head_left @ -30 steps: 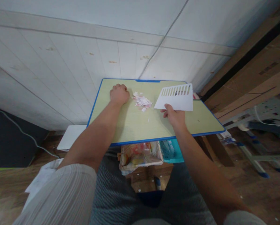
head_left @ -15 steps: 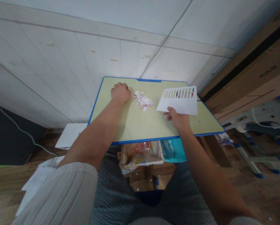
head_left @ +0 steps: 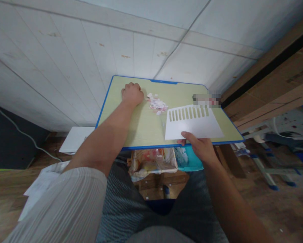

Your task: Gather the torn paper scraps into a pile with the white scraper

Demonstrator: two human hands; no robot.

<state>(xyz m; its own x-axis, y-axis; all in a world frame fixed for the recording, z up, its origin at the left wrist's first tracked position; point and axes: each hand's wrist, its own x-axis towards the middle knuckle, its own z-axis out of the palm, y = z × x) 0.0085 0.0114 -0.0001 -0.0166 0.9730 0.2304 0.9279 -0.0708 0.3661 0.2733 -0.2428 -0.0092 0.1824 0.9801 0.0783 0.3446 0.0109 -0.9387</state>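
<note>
My right hand (head_left: 198,144) grips the near edge of a white card (head_left: 192,130) that has a row of rounded slots along its far side. The thumb lies on top, with the other fingers mostly hidden beneath. The card hangs over the right front part of the yellow tabletop (head_left: 141,133). A small heap of white and pinkish paper scraps (head_left: 158,105) sits mid-table, left of the card. Just left of these scraps, my left hand (head_left: 133,94) rests on the tabletop with its fingers curled in; whatever they may hold is hidden.
A pixelated item (head_left: 207,99) lies at the table's back right. Beneath the front edge are a lined bin of rubbish (head_left: 153,163) and a turquoise container (head_left: 194,163). Cardboard boxes (head_left: 273,81) stand to the right, and a white wall (head_left: 90,50) rises behind.
My right hand has drawn the slotted card toward me and lowered it near the table's front edge, turning it slightly. My left hand stays beside the paper scraps. The view has shifted a little.
</note>
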